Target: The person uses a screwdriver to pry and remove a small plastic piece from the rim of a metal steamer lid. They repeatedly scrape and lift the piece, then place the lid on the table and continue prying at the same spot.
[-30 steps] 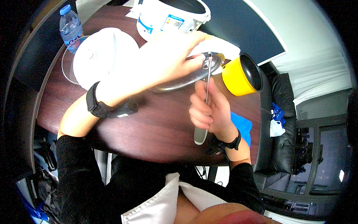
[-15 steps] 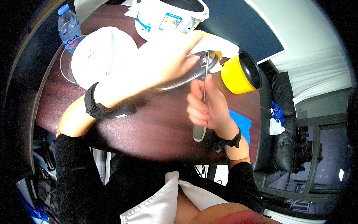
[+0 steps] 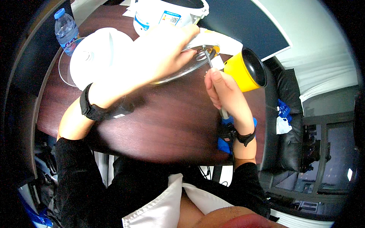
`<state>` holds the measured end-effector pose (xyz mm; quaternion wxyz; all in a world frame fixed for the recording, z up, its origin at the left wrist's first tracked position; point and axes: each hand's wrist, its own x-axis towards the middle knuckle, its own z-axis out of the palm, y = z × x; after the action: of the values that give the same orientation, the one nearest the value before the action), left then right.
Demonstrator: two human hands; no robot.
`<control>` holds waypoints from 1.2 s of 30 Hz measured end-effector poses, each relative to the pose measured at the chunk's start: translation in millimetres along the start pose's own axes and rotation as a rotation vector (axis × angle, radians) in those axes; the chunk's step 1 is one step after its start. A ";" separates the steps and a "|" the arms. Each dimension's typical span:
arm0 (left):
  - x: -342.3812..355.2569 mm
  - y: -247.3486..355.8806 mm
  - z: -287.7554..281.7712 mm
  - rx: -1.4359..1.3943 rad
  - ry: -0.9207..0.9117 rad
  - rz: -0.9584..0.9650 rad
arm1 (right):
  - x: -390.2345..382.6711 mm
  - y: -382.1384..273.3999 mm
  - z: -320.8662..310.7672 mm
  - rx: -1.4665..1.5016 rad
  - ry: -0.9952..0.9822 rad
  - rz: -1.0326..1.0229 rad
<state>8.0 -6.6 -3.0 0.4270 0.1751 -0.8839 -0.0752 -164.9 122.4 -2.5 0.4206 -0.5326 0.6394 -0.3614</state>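
Note:
My left hand (image 3: 173, 51) is closed on the edge of a round glass lid (image 3: 181, 72) with a shiny metal rim, held tilted above the table. In my right hand (image 3: 226, 87) is a screwdriver (image 3: 208, 59), gripped with the thumb along it. Its thin metal shaft points up and away, and the tip meets a small fitting on the lid. Part of its grey handle shows below my fingers. Just right of the lid, a yellow pot (image 3: 237, 72) with a black inside lies tilted.
A white rice cooker body (image 3: 152, 17) stands at the back. On the left are a white round cover (image 3: 97, 57), a clear disc (image 3: 64, 72) beneath it, and a water bottle (image 3: 65, 28). A blue item (image 3: 223, 145) lies by my right wrist. A dark panel (image 3: 251, 26) rises behind the table.
My right hand has moved right and slightly up, turning the screwdriver so its handle leans right. The lid and my left hand have shifted slightly left and up.

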 end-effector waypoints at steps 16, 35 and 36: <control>5.2 -8.5 -1.2 -0.063 0.041 -0.008 | 2.5 8.6 11.7 0.734 -0.304 0.000; 3.9 0.9 -4.8 -0.173 -0.034 -0.069 | 4.2 7.1 23.0 0.967 -0.495 0.136; 4.2 1.3 -5.6 -0.177 -0.038 -0.067 | 4.8 7.2 23.3 0.978 -0.494 0.147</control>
<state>9.7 -6.9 3.9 0.4213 0.1649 -0.8754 -0.1704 -146.6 118.6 -18.8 0.7807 -0.2982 0.3148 -0.4501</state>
